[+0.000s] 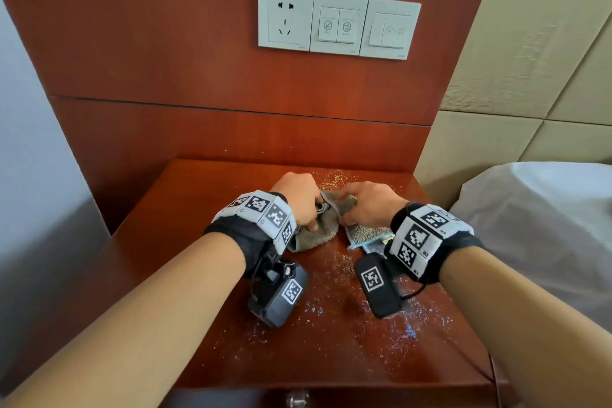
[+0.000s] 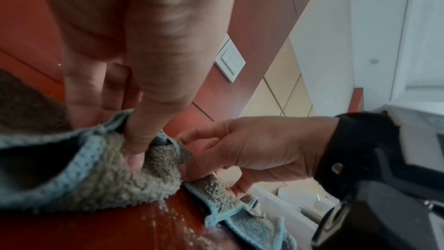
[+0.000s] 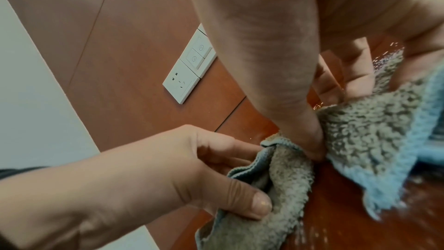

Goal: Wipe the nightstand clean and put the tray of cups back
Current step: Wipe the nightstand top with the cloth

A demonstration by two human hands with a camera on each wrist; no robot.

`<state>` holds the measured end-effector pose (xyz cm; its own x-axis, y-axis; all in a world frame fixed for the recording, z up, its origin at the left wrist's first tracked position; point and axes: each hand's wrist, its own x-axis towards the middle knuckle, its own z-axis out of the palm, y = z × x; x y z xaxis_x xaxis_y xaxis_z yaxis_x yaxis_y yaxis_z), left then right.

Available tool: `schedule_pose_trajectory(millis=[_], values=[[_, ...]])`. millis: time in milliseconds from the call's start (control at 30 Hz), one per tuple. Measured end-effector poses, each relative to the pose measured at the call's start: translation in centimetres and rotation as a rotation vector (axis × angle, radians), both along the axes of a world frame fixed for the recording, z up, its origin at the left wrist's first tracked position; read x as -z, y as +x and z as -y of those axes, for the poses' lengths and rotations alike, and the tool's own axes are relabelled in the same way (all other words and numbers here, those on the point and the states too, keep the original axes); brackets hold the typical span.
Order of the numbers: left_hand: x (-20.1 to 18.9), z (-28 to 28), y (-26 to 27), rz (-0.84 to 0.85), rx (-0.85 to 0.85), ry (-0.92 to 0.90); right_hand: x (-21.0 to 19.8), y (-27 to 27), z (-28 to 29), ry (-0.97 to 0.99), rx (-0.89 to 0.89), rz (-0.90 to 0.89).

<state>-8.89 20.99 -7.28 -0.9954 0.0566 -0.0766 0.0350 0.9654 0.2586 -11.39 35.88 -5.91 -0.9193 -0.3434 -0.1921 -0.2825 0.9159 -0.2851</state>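
Note:
A grey terry cloth [image 1: 319, 228] with a light-blue hem lies bunched at the middle of the red-brown nightstand [image 1: 331, 351]. My left hand [image 1: 299, 200] pinches its left fold, thumb and fingers curled into the pile [image 2: 141, 151]. My right hand [image 1: 367, 205] pinches the right fold beside it, thumb pressed into the cloth [image 3: 310, 145]. Seen from the right wrist, the left hand [image 3: 192, 174] grips the cloth [image 3: 283, 183]; from the left wrist, the right hand [image 2: 242, 151] holds the cloth [image 2: 115, 180]. White crumbs or powder [image 1: 334, 268] speckle the top. No tray or cups are in view.
A red wood wall panel [image 1: 198, 76] with a socket and switch plates [image 1: 337, 23] rises behind the nightstand. A bed with white linen [image 1: 546, 225] and a beige padded headboard [image 1: 530, 60] stands to the right. A metal drawer knob [image 1: 298, 399] shows at the front edge.

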Motion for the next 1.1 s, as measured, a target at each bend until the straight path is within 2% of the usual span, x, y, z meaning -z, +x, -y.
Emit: schedule_pose_trajectory(millis=[267, 500, 633, 800, 867, 967, 1033, 1100], values=[[-0.7, -0.2, 0.0, 0.045, 0.018, -0.054, -0.7, 0.0, 0.1, 0.110, -0.054, 0.021], [-1.4, -0.3, 3.4, 0.259, 0.071, 0.102, -0.4, 2.9, -2.4, 0.035, -0.094, 0.197], [-1.2, -0.6, 4.9, 0.290, 0.049, 0.169, -0.4, 4.2, -2.9, 0.013, -0.068, 0.215], [-1.4, -1.1, 6.6, 0.263, 0.037, 0.215, -0.6, 6.1, -2.8, 0.029, -0.037, 0.204], [-0.9, -1.1, 7.5, 0.185, 0.063, 0.142, -0.3, 6.8, -2.9, 0.027, -0.035, 0.145], [0.3, -1.2, 9.0, 0.062, 0.102, 0.001, 0.8, 7.8, -3.2, -0.106, 0.029, 0.004], [1.5, -1.4, 9.9, 0.020, 0.114, 0.023, 2.2, 8.4, -3.2, -0.093, 0.032, -0.090], [2.4, -1.3, 10.8, -0.035, 0.087, 0.095, 3.6, 9.4, -2.5, -0.027, -0.001, -0.075]])
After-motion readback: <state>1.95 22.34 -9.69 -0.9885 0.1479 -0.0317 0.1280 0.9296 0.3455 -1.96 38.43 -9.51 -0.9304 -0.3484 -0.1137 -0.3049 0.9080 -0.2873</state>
